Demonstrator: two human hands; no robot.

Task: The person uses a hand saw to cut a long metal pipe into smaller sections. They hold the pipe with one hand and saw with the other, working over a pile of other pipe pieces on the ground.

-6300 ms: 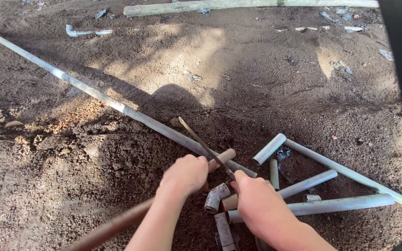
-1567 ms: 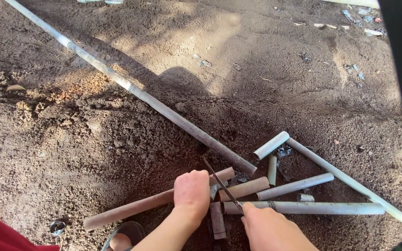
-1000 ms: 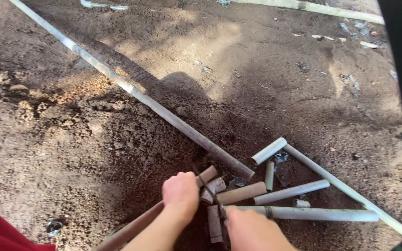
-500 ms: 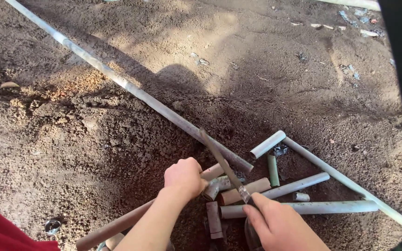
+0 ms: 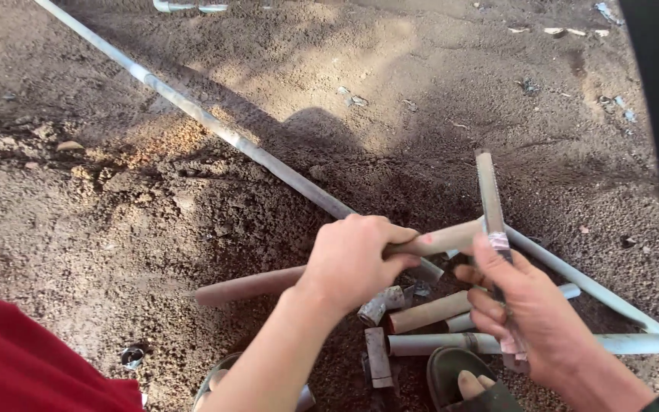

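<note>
My hands on a pipe and a blade over bare soil.

My left hand (image 5: 352, 263) is wrapped around a brown pipe (image 5: 253, 284) that runs out both sides of my fist. My right hand (image 5: 532, 320) grips a flat blade (image 5: 490, 198), which rises from my fingers and crosses the pipe's end. Just below my grips lie short pipe offcuts (image 5: 379, 355) and my sandal (image 5: 459, 378). Beyond my left hand, a long grey pipe (image 5: 215, 126) runs diagonally across the dirt (image 5: 116, 214).

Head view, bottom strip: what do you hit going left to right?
Red cloth → small metal ring → left hand on a tan pipe → short pipe stub → sandalled foot → right hand.
</note>
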